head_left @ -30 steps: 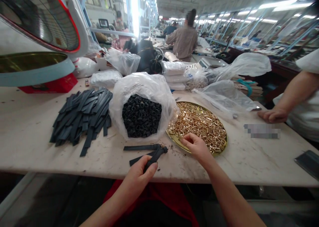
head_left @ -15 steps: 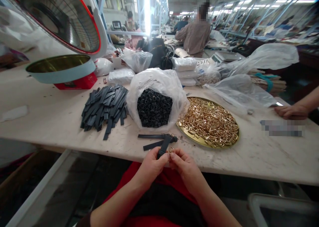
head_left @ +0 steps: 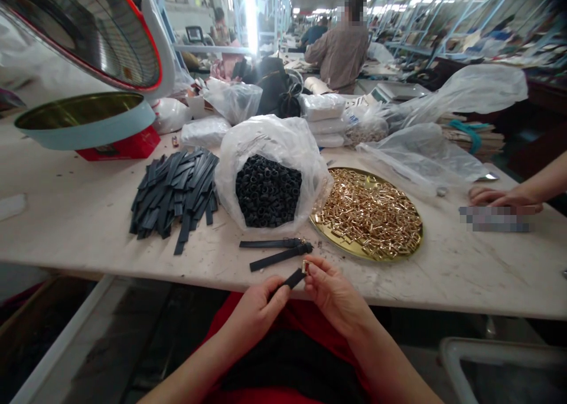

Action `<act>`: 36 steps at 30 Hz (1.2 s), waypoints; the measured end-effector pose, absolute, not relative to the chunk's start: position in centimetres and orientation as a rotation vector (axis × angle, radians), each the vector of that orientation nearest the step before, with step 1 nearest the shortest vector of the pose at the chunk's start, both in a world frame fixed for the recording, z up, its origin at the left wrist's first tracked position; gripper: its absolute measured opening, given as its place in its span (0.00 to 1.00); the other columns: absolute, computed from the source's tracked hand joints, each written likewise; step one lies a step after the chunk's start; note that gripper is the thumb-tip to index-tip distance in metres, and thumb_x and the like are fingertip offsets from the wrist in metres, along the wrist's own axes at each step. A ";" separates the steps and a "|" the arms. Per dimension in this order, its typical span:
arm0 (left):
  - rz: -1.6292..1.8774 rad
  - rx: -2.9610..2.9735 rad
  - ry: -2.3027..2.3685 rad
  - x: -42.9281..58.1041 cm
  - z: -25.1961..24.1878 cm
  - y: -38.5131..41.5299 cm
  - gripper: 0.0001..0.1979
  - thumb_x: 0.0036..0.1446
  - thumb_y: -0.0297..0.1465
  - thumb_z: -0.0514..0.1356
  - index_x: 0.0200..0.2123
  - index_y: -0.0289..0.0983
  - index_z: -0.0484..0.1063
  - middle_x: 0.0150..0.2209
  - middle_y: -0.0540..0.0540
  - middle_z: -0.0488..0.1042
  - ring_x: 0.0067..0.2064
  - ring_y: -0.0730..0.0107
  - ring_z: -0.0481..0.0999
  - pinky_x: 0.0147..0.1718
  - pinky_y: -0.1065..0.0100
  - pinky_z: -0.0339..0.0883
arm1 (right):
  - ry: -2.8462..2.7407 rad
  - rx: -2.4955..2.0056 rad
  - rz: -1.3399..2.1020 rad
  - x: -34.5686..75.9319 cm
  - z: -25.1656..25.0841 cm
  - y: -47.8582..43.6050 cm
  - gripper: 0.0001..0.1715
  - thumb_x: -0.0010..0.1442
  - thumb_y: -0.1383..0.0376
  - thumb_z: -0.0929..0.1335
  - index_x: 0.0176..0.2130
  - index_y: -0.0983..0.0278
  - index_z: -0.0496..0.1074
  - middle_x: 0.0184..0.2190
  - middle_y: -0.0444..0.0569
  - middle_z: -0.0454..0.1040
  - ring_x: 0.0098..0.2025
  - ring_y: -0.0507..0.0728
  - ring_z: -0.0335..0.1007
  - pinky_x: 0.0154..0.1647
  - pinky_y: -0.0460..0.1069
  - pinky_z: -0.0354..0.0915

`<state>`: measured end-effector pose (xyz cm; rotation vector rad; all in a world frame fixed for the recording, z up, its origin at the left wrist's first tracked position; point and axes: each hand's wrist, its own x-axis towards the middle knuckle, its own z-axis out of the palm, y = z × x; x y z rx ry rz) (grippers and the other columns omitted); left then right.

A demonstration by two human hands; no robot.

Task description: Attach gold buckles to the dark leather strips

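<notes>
Over the table's front edge, my left hand (head_left: 266, 300) is closed round a black strap (head_left: 293, 279), whose end slants up to the right. My right hand (head_left: 328, 287) pinches a small gold buckle (head_left: 305, 267) at that end of the strap. Whether the strap passes through the buckle I cannot tell. Just beyond my hands lie two more black straps: one (head_left: 266, 244) with a gold buckle at its right end, the other (head_left: 277, 258) with a black loop at its right end.
A pile of black straps (head_left: 175, 191) lies left of a plastic bag (head_left: 228, 185) of black loops (head_left: 269, 191). On the right, a round gold tray (head_left: 345, 247) holds many gold buckles (head_left: 376, 215). A fan (head_left: 146, 38) stands far left. Another person's hand (head_left: 505, 198) rests at right.
The strap in my left hand has swung from pointing up and away to slanting right, its end now at the buckle. The other person's hand has shifted onto a blurred object.
</notes>
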<state>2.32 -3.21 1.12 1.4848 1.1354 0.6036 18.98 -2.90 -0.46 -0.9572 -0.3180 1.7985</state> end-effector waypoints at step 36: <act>0.549 1.264 1.085 3.4 1.3 -5.5 0.12 0.52 0.39 0.54 0.28 0.34 0.63 0.23 0.52 0.66 0.20 0.80 0.59 0.17 0.77 0.49 | -1.025 -1.296 1.358 18.0 -0.8 -7.9 0.15 0.57 0.53 0.64 0.33 0.62 0.64 0.25 0.44 0.68 0.26 0.53 0.63 0.28 0.48 0.61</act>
